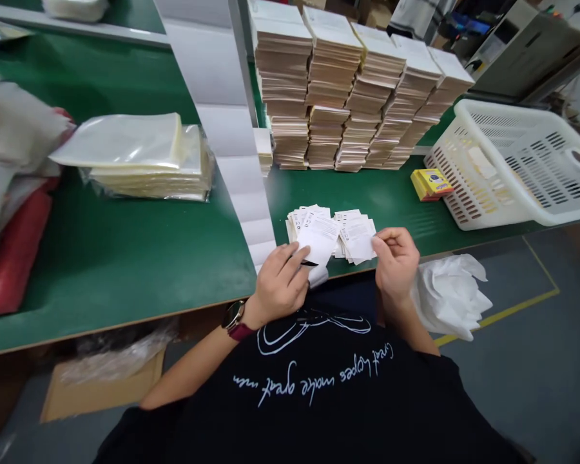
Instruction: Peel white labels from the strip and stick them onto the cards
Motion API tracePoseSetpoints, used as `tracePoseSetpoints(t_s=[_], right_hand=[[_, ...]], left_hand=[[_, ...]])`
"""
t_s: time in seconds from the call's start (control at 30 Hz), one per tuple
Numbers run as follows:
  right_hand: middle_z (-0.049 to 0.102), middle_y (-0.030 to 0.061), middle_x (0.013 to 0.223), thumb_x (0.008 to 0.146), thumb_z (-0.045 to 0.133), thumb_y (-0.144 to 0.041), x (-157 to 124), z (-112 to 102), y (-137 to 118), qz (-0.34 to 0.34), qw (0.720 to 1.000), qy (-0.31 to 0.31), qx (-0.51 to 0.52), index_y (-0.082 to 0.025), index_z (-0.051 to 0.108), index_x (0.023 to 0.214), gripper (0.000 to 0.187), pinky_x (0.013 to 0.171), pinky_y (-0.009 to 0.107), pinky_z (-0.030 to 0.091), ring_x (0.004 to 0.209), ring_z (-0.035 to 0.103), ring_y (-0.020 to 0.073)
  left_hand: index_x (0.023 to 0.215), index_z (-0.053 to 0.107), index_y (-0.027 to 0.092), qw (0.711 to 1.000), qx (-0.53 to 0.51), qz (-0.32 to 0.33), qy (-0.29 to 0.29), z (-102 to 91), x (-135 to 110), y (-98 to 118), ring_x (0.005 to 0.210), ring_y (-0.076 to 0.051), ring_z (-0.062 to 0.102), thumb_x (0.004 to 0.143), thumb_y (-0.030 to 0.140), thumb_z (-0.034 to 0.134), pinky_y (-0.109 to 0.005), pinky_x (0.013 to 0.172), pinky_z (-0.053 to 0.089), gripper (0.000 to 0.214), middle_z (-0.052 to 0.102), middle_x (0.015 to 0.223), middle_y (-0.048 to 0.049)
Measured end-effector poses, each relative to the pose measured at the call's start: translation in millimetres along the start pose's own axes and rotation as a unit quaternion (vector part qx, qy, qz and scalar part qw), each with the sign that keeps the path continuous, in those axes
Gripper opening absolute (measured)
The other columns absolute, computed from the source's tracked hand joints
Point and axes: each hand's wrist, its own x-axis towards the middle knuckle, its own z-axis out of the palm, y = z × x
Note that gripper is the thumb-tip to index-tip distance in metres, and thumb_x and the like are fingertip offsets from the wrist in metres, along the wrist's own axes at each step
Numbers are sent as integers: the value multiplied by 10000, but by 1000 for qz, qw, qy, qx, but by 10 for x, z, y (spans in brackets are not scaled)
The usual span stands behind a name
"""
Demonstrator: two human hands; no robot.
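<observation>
My left hand, with a watch on the wrist, has its fingers over a small white printed slip at the front of a loose pile. A dark, narrow thing shows under its fingers, too small to name. At the right, my right hand pinches the edge of another printed slip on a second loose pile. Both piles lie side by side on the green table near its front edge. A long white paper strip with fold lines comes down beside my left hand.
Tall stacks of paper slips stand behind the piles. To the right are a white plastic basket and small yellow boxes. Clear plastic bags lie stacked at left. A white bag hangs below the edge.
</observation>
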Motion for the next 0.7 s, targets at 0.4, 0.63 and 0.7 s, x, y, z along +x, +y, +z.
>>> tracePoseSetpoints(t_s=[0.4, 0.63, 0.7], right_hand=[[576, -44, 692, 772, 675, -262, 167, 340, 115, 89, 993, -70, -23, -203, 586, 773, 107, 588, 235, 427, 617, 513, 89], [589, -46, 657, 749, 666, -214, 118, 348, -55, 70, 990, -78, -97, -199, 596, 720, 77, 563, 237, 428, 603, 521, 92], [589, -48, 644, 737, 664, -197, 119, 394, -89, 67, 989, -83, -105, -198, 598, 707, 72, 566, 239, 430, 601, 521, 92]], left_hand=[[886, 629, 86, 998, -18, 36, 39, 120, 84, 9, 1023, -311, 627, 757, 133, 594, -463, 816, 573, 142, 691, 1029, -190], [934, 627, 87, 999, -13, 36, 32, 168, 89, -7, 946, -264, 648, 791, 133, 576, -416, 783, 584, 159, 683, 986, -162], [941, 622, 107, 999, -8, 29, 33, 180, 76, -5, 957, -256, 645, 803, 140, 563, -412, 782, 584, 154, 674, 982, -150]])
